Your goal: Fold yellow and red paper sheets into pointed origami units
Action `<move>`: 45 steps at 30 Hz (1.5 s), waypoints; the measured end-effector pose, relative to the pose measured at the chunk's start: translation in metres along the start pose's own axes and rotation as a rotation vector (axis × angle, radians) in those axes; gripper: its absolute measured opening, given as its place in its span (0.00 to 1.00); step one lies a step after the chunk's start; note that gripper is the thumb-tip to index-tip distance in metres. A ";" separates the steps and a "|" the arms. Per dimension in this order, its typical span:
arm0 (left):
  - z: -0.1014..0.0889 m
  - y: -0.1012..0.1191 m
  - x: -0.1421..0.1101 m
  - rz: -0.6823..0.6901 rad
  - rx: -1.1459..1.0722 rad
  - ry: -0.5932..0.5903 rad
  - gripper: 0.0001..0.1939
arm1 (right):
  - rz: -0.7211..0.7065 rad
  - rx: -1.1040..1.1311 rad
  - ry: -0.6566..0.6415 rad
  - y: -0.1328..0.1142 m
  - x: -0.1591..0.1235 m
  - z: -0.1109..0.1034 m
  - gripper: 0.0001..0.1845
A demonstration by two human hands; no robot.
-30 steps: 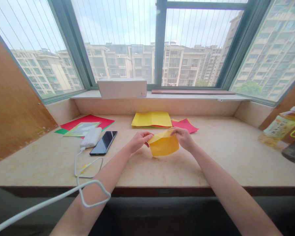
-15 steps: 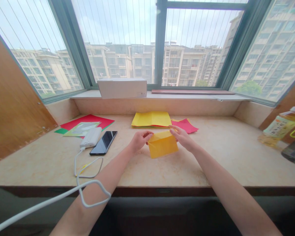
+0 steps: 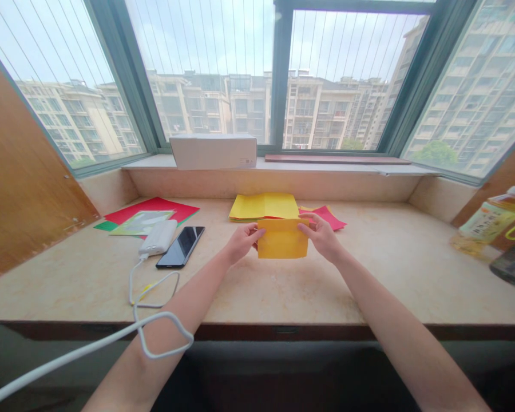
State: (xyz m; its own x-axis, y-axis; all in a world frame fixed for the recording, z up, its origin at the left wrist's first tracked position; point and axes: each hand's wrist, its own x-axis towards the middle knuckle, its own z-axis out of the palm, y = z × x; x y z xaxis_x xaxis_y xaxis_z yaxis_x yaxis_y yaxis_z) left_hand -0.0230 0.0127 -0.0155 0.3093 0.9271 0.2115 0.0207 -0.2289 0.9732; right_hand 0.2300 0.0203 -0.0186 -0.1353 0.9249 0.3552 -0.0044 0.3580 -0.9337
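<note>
Wide window (image 3: 278,74) behind stone desk (image 3: 283,297); white box (image 3: 213,152) on sill (image 3: 347,167). Red sheets (image 3: 152,207) left, power bank (image 3: 158,237) and phone (image 3: 181,246) just before them; bottle (image 3: 491,220) far right. Yellow paper stack (image 3: 264,206) ahead, pink sheet (image 3: 324,217) just right. White cable (image 3: 81,337) crosses left forearm (image 3: 184,312). Left hand (image 3: 242,242) and right hand (image 3: 321,237) apart, fingers pinching opposite edges of folded orange-yellow paper (image 3: 282,238), held up just in front of stack.

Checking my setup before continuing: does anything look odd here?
Yes: the white cable from the power bank loops across your left forearm instead of lying on the sill, so it looks stray.
</note>
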 end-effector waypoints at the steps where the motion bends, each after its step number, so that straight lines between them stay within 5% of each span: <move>1: 0.000 0.000 0.000 0.003 -0.007 0.014 0.20 | 0.001 -0.007 -0.003 -0.001 -0.001 0.000 0.24; 9: 0.000 0.005 -0.004 -0.004 -0.067 0.022 0.19 | 0.027 -0.056 -0.042 -0.001 -0.002 0.000 0.27; 15: -0.002 0.007 -0.005 0.055 -0.228 -0.037 0.33 | 0.011 0.046 0.043 0.003 0.002 -0.002 0.25; 24: -0.002 -0.012 -0.005 0.209 0.068 -0.129 0.41 | 0.058 0.110 0.054 0.005 0.004 -0.004 0.26; 34: -0.003 -0.008 -0.004 0.282 0.297 -0.080 0.15 | 0.103 0.056 0.008 0.004 0.001 -0.001 0.26; 40: -0.004 -0.007 -0.006 0.214 0.350 -0.080 0.16 | 0.106 0.070 -0.012 0.001 0.000 0.002 0.25; 45: -0.006 -0.004 -0.008 0.297 0.343 -0.104 0.20 | 0.096 0.108 0.014 -0.003 -0.002 0.003 0.28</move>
State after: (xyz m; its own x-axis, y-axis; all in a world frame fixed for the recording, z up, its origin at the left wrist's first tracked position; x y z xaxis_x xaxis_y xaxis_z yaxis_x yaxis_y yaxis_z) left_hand -0.0313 0.0081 -0.0208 0.4429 0.7757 0.4497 0.2246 -0.5816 0.7819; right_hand 0.2273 0.0175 -0.0167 -0.1262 0.9564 0.2635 -0.0988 0.2522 -0.9626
